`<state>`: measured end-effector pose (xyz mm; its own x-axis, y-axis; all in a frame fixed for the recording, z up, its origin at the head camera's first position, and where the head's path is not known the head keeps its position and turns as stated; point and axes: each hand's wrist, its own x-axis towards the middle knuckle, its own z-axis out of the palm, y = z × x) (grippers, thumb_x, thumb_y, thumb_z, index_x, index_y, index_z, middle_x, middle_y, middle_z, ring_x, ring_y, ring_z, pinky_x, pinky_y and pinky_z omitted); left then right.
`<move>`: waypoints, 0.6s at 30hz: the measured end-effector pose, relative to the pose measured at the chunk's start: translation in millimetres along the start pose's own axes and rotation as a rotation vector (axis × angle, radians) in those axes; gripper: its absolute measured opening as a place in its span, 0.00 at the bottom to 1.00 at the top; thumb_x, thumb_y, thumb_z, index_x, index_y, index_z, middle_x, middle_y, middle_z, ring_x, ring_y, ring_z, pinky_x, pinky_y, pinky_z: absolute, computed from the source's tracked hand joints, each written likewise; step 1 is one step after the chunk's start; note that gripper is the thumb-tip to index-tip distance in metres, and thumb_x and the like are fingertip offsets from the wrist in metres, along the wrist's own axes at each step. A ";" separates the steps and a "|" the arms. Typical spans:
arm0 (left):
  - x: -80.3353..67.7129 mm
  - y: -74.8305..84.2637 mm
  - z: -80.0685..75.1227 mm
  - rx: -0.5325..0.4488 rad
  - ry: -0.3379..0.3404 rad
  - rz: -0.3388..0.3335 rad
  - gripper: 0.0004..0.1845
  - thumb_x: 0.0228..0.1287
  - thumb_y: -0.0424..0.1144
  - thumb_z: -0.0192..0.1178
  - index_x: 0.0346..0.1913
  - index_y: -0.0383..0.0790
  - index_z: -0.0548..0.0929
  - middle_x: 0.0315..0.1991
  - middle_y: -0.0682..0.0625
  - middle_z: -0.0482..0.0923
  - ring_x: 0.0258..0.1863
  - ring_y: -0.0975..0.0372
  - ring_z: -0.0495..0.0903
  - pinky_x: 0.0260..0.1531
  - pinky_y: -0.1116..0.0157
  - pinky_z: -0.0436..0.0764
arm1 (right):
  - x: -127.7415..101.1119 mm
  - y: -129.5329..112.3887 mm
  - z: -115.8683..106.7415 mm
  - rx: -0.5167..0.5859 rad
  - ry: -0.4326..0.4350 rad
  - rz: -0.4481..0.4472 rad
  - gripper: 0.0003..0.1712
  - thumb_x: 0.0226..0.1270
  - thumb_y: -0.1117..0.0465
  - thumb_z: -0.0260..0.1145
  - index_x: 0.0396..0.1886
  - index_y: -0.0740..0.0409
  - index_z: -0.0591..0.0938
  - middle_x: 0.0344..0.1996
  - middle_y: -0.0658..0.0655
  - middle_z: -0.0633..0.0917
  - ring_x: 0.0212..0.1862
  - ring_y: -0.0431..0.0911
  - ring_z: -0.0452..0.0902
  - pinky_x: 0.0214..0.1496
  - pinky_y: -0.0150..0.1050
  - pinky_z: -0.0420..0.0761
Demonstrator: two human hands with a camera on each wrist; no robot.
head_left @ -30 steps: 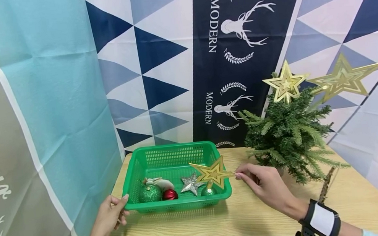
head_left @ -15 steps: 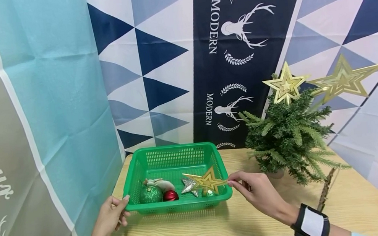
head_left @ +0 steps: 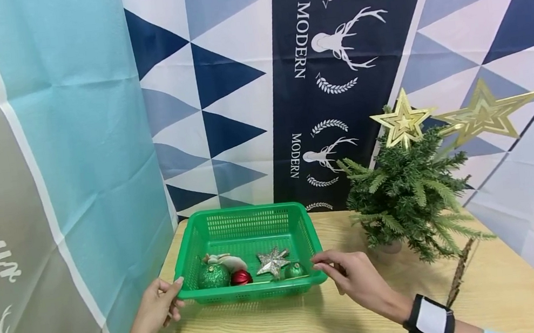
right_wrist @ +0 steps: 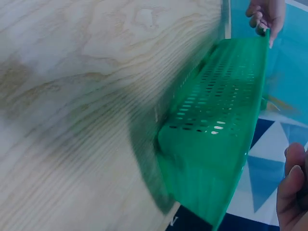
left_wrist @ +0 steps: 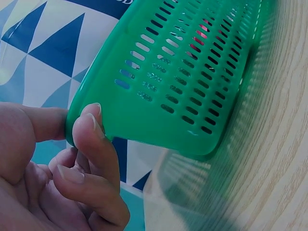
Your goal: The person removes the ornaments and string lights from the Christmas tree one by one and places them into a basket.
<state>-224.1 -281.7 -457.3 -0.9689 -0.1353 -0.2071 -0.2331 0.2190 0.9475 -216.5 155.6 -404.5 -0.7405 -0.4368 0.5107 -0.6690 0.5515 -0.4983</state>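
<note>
My left hand (head_left: 154,309) pinches the left front corner of a green plastic basket (head_left: 247,210); the left wrist view shows thumb and fingertips at its rim. My right hand (head_left: 352,279) is at the right rim, fingers loosely bent, with nothing visible between them. Just inside the front wall, a gold star ornament (head_left: 259,282) shows as a thin edge; it is a gold blur in the right wrist view. Beside it lie a silver star (head_left: 272,263), green baubles, one of them a glittery green bauble (head_left: 213,276), a red bauble (head_left: 241,277) and a white ornament (head_left: 230,261).
A small artificial Christmas tree (head_left: 402,201) stands to the right of the basket, bearing one gold star (head_left: 403,118) on top and a larger gold star (head_left: 483,113) at its right. The wooden table (head_left: 264,329) meets patterned cloth walls behind and at the left.
My right hand has carried the gold star left to the basket and let go of it. The star has turned edge-on and dropped inside the front wall. My left hand stays at the corner.
</note>
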 end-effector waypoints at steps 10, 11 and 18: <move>1.4 3.4 -3.2 -0.002 0.004 -0.002 0.24 0.77 0.56 0.58 0.41 0.37 0.67 0.28 0.46 0.84 0.17 0.59 0.78 0.17 0.65 0.68 | -45.4 29.8 -65.9 -0.139 0.306 -0.043 0.15 0.64 0.74 0.72 0.45 0.53 0.87 0.29 0.37 0.84 0.19 0.29 0.69 0.20 0.25 0.70; 1.6 4.1 -3.7 -0.001 0.002 -0.002 0.24 0.77 0.57 0.58 0.41 0.37 0.67 0.28 0.47 0.84 0.18 0.59 0.78 0.17 0.65 0.68 | -53.0 33.5 -79.4 -0.146 0.356 -0.044 0.15 0.64 0.76 0.70 0.46 0.57 0.86 0.31 0.38 0.85 0.19 0.30 0.70 0.20 0.25 0.70; 0.8 6.7 -4.8 0.014 -0.009 0.002 0.26 0.76 0.59 0.58 0.41 0.37 0.67 0.28 0.47 0.84 0.17 0.59 0.78 0.16 0.65 0.68 | -98.6 52.5 -181.5 0.132 0.839 0.276 0.09 0.75 0.73 0.63 0.51 0.72 0.81 0.26 0.43 0.87 0.12 0.38 0.63 0.11 0.34 0.55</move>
<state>-226.1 -285.0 -450.0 -0.9700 -0.1262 -0.2076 -0.2324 0.2323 0.9445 -167.1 356.6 -353.9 -0.6204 0.3915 0.6796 -0.5141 0.4514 -0.7293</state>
